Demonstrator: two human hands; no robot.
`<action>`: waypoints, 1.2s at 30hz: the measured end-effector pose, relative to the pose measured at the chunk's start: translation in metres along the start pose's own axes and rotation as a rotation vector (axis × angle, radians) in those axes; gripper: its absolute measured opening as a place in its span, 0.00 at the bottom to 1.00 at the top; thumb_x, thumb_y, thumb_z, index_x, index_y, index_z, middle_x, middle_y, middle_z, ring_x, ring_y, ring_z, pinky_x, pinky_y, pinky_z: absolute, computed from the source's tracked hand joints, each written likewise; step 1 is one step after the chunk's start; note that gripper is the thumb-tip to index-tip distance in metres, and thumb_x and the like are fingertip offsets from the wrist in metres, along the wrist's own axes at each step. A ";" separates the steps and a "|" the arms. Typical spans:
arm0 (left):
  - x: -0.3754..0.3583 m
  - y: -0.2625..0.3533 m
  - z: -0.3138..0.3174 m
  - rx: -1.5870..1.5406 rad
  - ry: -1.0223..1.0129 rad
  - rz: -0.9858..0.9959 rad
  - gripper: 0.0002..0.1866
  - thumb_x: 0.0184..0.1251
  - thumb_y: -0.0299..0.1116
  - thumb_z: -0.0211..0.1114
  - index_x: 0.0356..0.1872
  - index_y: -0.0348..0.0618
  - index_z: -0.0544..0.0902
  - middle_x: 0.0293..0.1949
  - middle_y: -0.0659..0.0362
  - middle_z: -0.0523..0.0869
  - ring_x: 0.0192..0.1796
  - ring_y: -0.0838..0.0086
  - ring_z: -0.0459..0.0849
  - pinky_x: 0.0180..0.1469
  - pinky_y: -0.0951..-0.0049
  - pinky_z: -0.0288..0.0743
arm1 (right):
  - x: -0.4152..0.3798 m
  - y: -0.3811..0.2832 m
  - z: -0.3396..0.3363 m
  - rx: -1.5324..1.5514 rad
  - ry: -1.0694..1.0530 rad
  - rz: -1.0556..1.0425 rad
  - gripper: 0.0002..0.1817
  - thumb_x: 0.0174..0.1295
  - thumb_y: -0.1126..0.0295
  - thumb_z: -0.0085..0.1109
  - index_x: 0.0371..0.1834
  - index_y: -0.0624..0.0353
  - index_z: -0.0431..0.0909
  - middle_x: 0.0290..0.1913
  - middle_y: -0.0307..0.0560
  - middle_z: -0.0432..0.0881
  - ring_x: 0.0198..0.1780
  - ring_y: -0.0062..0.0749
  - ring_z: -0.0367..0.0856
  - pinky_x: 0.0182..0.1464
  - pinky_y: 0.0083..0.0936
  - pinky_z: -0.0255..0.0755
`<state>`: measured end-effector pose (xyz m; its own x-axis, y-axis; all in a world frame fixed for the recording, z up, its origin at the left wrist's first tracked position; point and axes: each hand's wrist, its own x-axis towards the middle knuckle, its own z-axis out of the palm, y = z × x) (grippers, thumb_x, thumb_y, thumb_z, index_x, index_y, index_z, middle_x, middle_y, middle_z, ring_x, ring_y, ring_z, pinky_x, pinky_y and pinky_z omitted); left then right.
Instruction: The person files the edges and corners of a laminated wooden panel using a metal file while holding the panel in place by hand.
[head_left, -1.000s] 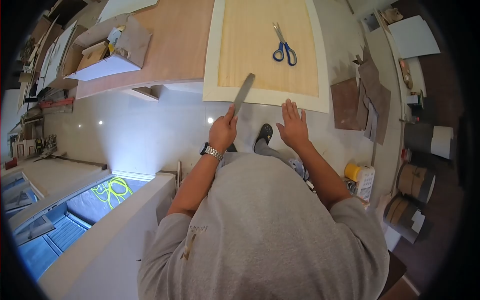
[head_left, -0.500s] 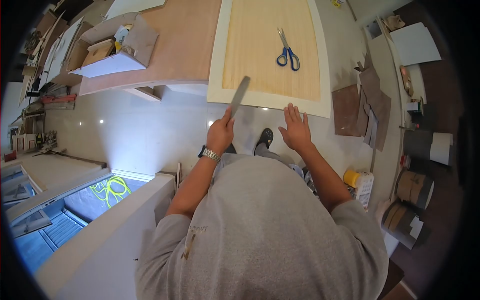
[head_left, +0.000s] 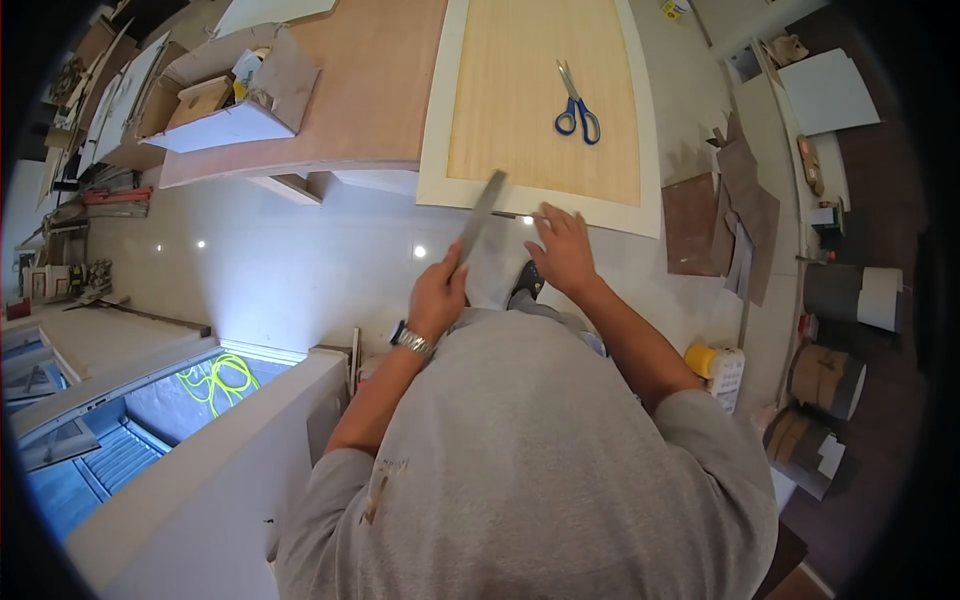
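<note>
My left hand (head_left: 437, 297), with a metal watch at its wrist, is closed round the lower end of a long flat grey metal tool (head_left: 482, 216). The tool's tip lies at the near edge of a wooden panel (head_left: 540, 110) with a pale border. My right hand (head_left: 565, 248) has its fingers apart and bent, at the panel's near border, holding nothing that I can see. Blue-handled scissors (head_left: 577, 112) lie on the panel, their blades pointing away from me.
An open cardboard box (head_left: 228, 125) with items sits on a brown board (head_left: 365, 90) at left. Brown sheet scraps (head_left: 745, 200) lie right of the panel. Rolls (head_left: 828, 378) stand far right. A green cord (head_left: 215, 382) is at lower left.
My left hand has moved slightly towards me, and the tool's tip has come down. My right hand has shifted left along the panel's near edge, its fingers more bent.
</note>
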<state>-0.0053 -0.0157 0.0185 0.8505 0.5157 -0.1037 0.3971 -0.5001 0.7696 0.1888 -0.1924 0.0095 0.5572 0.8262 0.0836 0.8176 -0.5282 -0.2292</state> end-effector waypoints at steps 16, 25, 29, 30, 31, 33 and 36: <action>-0.127 -0.065 -0.033 -0.194 0.305 -0.386 0.27 0.78 0.34 0.60 0.74 0.38 0.71 0.50 0.45 0.89 0.34 0.77 0.78 0.40 0.75 0.75 | 0.088 -0.064 0.045 0.214 0.338 -0.227 0.03 0.58 0.67 0.64 0.29 0.50 0.81 0.35 0.38 0.78 0.41 0.35 0.78 0.49 0.37 0.67; -0.115 -0.092 -0.021 -0.256 0.276 -0.273 0.26 0.79 0.31 0.60 0.75 0.39 0.70 0.45 0.58 0.89 0.32 0.82 0.73 0.35 0.77 0.72 | 0.013 -0.008 0.023 0.048 0.038 -0.079 0.36 0.70 0.53 0.59 0.77 0.59 0.63 0.81 0.50 0.58 0.82 0.45 0.54 0.81 0.45 0.47; -0.091 -0.060 -0.034 -0.306 0.214 -0.289 0.26 0.78 0.30 0.59 0.75 0.39 0.70 0.41 0.61 0.87 0.31 0.83 0.72 0.34 0.77 0.70 | -0.028 0.045 0.013 -0.026 -0.049 0.057 0.39 0.71 0.51 0.58 0.80 0.58 0.58 0.84 0.49 0.52 0.85 0.44 0.47 0.83 0.46 0.43; -0.087 -0.054 -0.033 -0.320 0.198 -0.293 0.26 0.78 0.29 0.59 0.75 0.39 0.70 0.39 0.62 0.86 0.31 0.83 0.71 0.33 0.77 0.70 | -0.039 0.060 0.006 -0.050 -0.050 0.086 0.39 0.71 0.51 0.58 0.80 0.58 0.59 0.84 0.49 0.52 0.84 0.44 0.47 0.83 0.47 0.43; -0.084 -0.054 -0.029 -0.353 0.206 -0.291 0.26 0.79 0.29 0.59 0.75 0.40 0.70 0.34 0.66 0.83 0.29 0.85 0.69 0.31 0.79 0.67 | -0.051 0.074 0.001 -0.068 -0.056 0.116 0.39 0.71 0.51 0.58 0.80 0.58 0.59 0.84 0.50 0.52 0.85 0.44 0.47 0.83 0.47 0.43; -0.080 -0.057 -0.016 -0.356 0.243 -0.233 0.27 0.79 0.30 0.59 0.76 0.41 0.70 0.30 0.68 0.78 0.27 0.86 0.67 0.29 0.80 0.64 | -0.075 0.105 -0.013 -0.109 -0.074 0.171 0.39 0.71 0.51 0.58 0.79 0.58 0.59 0.84 0.50 0.52 0.85 0.44 0.47 0.83 0.47 0.43; -0.073 -0.024 -0.003 -0.344 0.246 -0.246 0.27 0.79 0.30 0.60 0.76 0.41 0.69 0.29 0.69 0.76 0.26 0.86 0.66 0.27 0.80 0.63 | -0.106 0.147 -0.029 -0.190 -0.054 0.331 0.40 0.69 0.51 0.60 0.79 0.59 0.59 0.83 0.51 0.53 0.84 0.45 0.50 0.81 0.48 0.47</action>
<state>-0.0780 -0.0393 0.0098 0.6225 0.7596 -0.1885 0.4034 -0.1050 0.9090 0.2543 -0.3634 -0.0053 0.7912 0.6113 -0.0168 0.6100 -0.7908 -0.0505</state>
